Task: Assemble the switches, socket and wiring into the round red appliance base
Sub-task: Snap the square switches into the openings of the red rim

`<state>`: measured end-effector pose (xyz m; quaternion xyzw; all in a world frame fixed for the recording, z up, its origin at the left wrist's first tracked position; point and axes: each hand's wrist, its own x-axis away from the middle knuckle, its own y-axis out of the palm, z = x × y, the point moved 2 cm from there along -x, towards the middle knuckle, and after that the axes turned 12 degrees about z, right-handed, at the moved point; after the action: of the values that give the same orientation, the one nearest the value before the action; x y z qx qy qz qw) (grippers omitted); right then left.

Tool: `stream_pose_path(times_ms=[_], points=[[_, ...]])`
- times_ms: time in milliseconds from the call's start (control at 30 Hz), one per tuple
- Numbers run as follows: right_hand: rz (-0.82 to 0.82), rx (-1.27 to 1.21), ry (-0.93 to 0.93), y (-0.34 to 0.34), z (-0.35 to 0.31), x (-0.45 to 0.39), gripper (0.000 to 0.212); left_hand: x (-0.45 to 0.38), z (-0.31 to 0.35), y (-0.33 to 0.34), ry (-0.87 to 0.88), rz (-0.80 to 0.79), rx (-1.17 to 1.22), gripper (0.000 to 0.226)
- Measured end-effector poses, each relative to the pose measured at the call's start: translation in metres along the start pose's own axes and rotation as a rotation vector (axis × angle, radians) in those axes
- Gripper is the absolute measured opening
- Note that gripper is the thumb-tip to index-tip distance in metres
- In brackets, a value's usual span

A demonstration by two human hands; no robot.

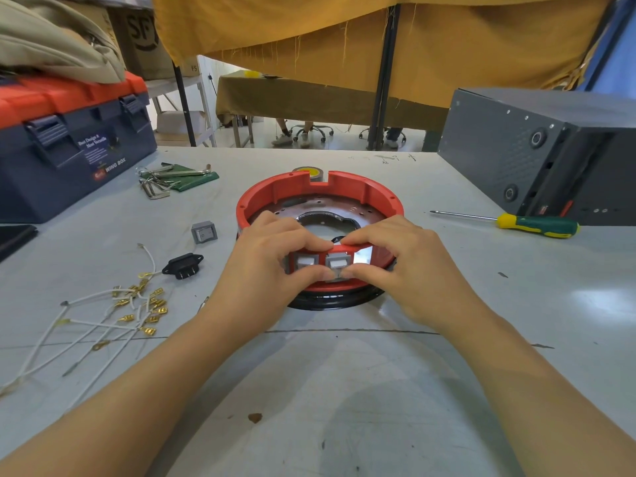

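While both thumbs press the middle switch [337, 264] into the near wall of the red base [318, 201], the left hand [272, 256] and right hand [395, 259] curl their fingers over the rim, pinching wall and switch together. The plastic ring looks light and stiff (likely to skid unless braced at the rim). One switch [304, 261] sits beside it; a spare switch [204, 232], the socket [183, 266] and wires [103, 321] lie loose on the table [344, 390]. The toolbox [69, 139] is latched, contents unseen.
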<state>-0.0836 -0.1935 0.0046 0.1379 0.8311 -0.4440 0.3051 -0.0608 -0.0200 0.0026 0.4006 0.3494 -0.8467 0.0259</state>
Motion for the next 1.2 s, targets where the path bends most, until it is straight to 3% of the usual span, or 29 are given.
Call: stream_pose_path(times_ms=[567,1200], points=[[-0.056,-0.060,-0.001,-0.0029,0.0045,-0.0006,0.028,-0.0022,-0.0025,-0.0041,0.001,-0.087,0.034,0.024],[-0.011,-0.037,0.021,-0.0010,-0.0039,-0.0001,0.019,-0.0015,0.0031,0.0000,-0.020,0.010,0.033,0.011]])
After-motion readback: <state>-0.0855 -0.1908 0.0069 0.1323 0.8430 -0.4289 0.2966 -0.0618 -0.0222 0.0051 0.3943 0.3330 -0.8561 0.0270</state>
